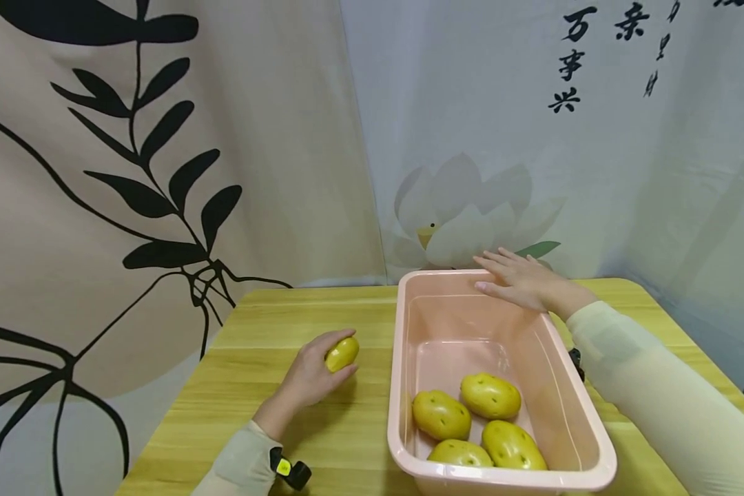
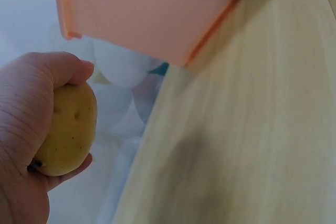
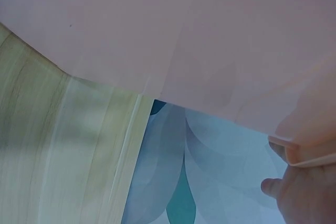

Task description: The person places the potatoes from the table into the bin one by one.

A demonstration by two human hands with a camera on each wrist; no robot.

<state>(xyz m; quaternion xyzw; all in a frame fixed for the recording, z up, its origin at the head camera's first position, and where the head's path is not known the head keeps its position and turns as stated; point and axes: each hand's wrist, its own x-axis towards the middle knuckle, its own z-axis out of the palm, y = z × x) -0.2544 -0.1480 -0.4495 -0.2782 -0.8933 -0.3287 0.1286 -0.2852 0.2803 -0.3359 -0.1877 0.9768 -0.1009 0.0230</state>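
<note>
In the head view my left hand (image 1: pixel 315 368) holds a yellow potato (image 1: pixel 342 354) over the table, left of the pink plastic tub (image 1: pixel 397 386). The left wrist view shows the thumb across the potato's (image 2: pixel 71 129) upper end and a finger under its lower end. At the far right corner of the tub, my right hand (image 1: pixel 521 281) rests on the rim with its fingers stretched out. In the right wrist view, fingers of that hand (image 3: pixel 302 200) show beside the tub's rim. Several potatoes (image 1: pixel 491 396) lie in the near half of the tub.
The tub stands on a light wooden table (image 1: pixel 273 317), close to its far edge. Behind the table hangs a curtain (image 1: pixel 297 138) printed with black leaves, a pale flower and dark characters. A black wrist device (image 1: pixel 290 470) is strapped at the left sleeve.
</note>
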